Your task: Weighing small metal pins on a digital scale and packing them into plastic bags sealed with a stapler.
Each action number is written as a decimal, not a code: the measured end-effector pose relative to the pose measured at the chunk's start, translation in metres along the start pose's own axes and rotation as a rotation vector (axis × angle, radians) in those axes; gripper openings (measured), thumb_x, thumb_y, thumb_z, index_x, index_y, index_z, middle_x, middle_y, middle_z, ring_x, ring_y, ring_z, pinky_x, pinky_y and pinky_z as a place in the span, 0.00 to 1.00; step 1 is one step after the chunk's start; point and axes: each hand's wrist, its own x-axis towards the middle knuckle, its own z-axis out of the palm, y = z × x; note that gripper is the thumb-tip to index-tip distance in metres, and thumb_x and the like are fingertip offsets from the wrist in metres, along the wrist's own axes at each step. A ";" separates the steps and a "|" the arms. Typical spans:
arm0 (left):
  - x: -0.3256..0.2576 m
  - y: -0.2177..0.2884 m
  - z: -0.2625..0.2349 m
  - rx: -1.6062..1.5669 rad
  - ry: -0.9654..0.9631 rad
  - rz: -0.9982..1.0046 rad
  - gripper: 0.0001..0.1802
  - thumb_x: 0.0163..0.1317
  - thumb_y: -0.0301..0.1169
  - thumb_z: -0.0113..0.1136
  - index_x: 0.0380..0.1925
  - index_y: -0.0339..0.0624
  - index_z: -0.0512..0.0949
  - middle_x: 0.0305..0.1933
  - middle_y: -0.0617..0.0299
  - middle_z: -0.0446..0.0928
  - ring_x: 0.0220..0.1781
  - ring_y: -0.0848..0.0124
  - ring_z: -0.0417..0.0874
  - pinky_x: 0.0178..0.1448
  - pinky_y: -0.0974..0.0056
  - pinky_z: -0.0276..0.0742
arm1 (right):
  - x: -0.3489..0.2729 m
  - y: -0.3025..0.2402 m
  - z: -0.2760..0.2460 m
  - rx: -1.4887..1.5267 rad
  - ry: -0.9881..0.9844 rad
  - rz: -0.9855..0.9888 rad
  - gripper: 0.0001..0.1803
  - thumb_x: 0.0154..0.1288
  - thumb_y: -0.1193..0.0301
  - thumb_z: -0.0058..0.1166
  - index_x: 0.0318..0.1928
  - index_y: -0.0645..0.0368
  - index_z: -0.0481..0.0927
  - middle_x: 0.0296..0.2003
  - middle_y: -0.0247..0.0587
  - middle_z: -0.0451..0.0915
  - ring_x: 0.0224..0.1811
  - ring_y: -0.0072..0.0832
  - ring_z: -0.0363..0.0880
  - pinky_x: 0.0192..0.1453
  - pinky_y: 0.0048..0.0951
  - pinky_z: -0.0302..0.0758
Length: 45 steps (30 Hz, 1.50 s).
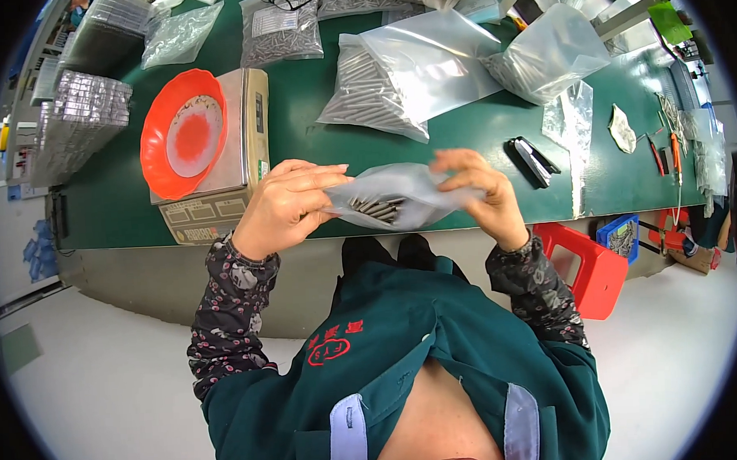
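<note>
A small clear plastic bag (396, 197) with several thin metal pins inside hangs between my two hands, above the near edge of the green table (463, 127). My left hand (289, 205) pinches the bag's left end with thumb and fingers. Over on the right end, my right hand (482, 194) grips the bag's top edge. The pins lie bunched in the bag's lower middle.
An orange dish (183, 133) sits on a weighing scale (246, 153) at the left. Larger bags of metal pins (395, 81) lie behind. A black stapler (534, 159) rests to the right, a red stool (592, 269) stands below the table edge.
</note>
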 end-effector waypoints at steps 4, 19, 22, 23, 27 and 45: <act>-0.008 -0.009 0.016 -0.323 0.077 -0.099 0.08 0.40 0.19 0.60 0.14 0.39 0.70 0.39 0.58 0.79 0.45 0.65 0.79 0.57 0.60 0.65 | -0.005 -0.008 0.017 0.080 0.280 0.091 0.03 0.54 0.78 0.51 0.31 0.63 0.77 0.33 0.40 0.79 0.44 0.36 0.75 0.55 0.36 0.67; -0.015 0.016 0.103 -0.716 0.815 -0.410 0.09 0.62 0.30 0.48 0.31 0.34 0.74 0.34 0.58 0.76 0.43 0.67 0.75 0.57 0.60 0.65 | -0.010 -0.005 0.039 0.188 0.521 0.088 0.09 0.63 0.74 0.44 0.32 0.67 0.75 0.33 0.45 0.78 0.40 0.36 0.77 0.56 0.42 0.67; -0.004 0.027 0.108 -0.948 1.037 -0.564 0.13 0.65 0.33 0.45 0.30 0.33 0.73 0.30 0.61 0.76 0.38 0.72 0.75 0.55 0.62 0.67 | -0.005 -0.004 0.043 0.090 0.562 0.059 0.08 0.63 0.76 0.43 0.32 0.68 0.74 0.32 0.45 0.78 0.39 0.35 0.78 0.52 0.34 0.70; 0.000 0.028 0.108 -0.970 1.089 -0.552 0.13 0.65 0.32 0.45 0.29 0.33 0.73 0.29 0.62 0.75 0.35 0.75 0.73 0.52 0.66 0.67 | -0.006 -0.004 0.045 0.091 0.560 0.062 0.08 0.63 0.76 0.43 0.32 0.68 0.74 0.32 0.45 0.78 0.39 0.35 0.78 0.52 0.34 0.70; 0.007 0.022 0.115 -0.857 1.205 -0.577 0.14 0.65 0.32 0.44 0.26 0.33 0.71 0.24 0.67 0.70 0.27 0.79 0.66 0.35 0.75 0.65 | -0.004 -0.003 0.049 -0.137 0.665 0.162 0.05 0.62 0.79 0.43 0.32 0.67 0.73 0.26 0.41 0.75 0.30 0.27 0.75 0.36 0.22 0.69; -0.002 -0.032 0.133 -0.152 0.542 -1.082 0.22 0.62 0.41 0.45 0.19 0.32 0.69 0.20 0.45 0.72 0.24 0.48 0.72 0.28 0.54 0.66 | 0.001 0.060 0.052 -0.369 0.419 0.776 0.19 0.62 0.59 0.42 0.25 0.64 0.72 0.22 0.57 0.72 0.27 0.54 0.70 0.31 0.42 0.67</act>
